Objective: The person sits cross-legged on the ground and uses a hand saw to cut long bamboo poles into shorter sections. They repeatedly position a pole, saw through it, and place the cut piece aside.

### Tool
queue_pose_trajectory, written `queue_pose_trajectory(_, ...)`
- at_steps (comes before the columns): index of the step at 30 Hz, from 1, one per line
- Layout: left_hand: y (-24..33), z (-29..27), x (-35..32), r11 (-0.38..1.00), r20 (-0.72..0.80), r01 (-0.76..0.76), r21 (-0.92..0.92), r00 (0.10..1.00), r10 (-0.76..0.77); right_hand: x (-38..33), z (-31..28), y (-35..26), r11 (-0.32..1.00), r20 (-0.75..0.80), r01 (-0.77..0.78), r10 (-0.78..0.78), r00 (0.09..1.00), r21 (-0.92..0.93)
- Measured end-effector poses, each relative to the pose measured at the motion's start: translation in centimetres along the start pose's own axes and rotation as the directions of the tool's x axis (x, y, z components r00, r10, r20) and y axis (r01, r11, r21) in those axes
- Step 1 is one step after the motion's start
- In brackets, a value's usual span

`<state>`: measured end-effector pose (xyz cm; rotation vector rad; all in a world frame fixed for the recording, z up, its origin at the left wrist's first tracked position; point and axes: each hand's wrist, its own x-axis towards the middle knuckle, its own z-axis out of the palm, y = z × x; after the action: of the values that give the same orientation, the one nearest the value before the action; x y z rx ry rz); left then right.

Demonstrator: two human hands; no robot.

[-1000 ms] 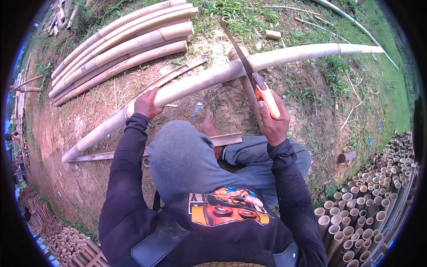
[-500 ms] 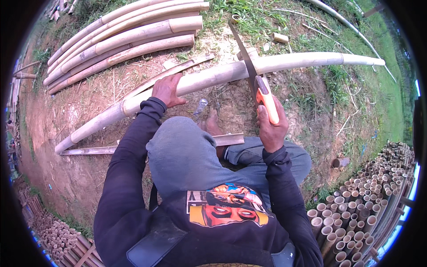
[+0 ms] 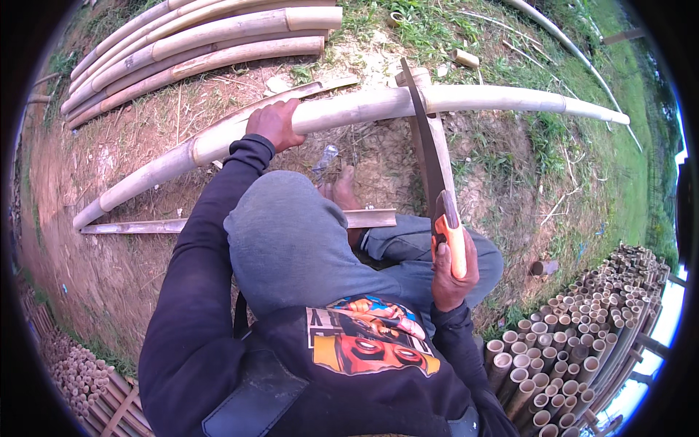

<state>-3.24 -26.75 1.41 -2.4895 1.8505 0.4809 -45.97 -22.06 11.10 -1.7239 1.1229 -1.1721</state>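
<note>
A long pale bamboo pole [image 3: 349, 112] lies crosswise before me, resting on a wooden support [image 3: 441, 156] that runs beneath it. My left hand [image 3: 275, 125] is wrapped over the pole left of the support, pressing it down. In my right hand [image 3: 455, 273] is the orange handle of a hand saw [image 3: 431, 146]. The saw's dark blade points away from me and crosses the pole near its far end. Whether the teeth have cut into the bamboo is hidden. My bent knee [image 3: 280, 226] rises below the pole, between my arms.
Several bamboo poles [image 3: 211, 52] are stacked at the far left. Upright bamboo pieces [image 3: 557, 349] crowd the lower right, with more bundled at the lower left [image 3: 76, 379]. A split bamboo strip [image 3: 371, 218] lies by my foot [image 3: 342, 191]. Short offcuts [image 3: 464, 58] lie on the grass.
My right hand has drawn the saw back toward my body, so the blade's tip is now nearer the pole. My left hand stays on the pole. The whole view has shifted slightly.
</note>
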Motion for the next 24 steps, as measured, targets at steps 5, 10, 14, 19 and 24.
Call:
queue_pose_trajectory(5, 0.2, -0.7, -0.1, 0.999, 0.052, 0.048, 0.0, 0.997, -0.048, 8.2, 4.7, 5.5, 0.996, 0.019, 0.002, -0.001, 1.0, -0.092)
queue_pose_trajectory(10, 0.3, -0.7, -0.4, 0.999, 0.032, 0.05, 0.021, 0.998, -0.051, 10.5, 5.2, 5.5, 0.995, 0.1, -0.054, 0.046, 0.994, 0.082)
queue_pose_trajectory(14, -1.0, 0.5, -1.0, 0.998, -0.013, 0.059, 0.034, 0.998, -0.059, 9.6, 5.4, 4.1, 0.998, 0.129, -0.04, 0.034, 0.991, 0.042)
queue_pose_trajectory(19, -4.5, 1.1, -1.8, 1.0, -0.05, 0.03, -0.005, 0.998, -0.03, 10.2, 7.7, 4.1, 0.999, 0.083, 0.014, -0.016, 0.996, 0.032)
queue_pose_trajectory(24, -4.4, 0.9, -1.6, 0.999, -0.048, 0.015, -0.044, 0.999, -0.017, 10.1, 9.2, 2.7, 0.999, 0.07, -0.01, 0.014, 0.997, -0.047)
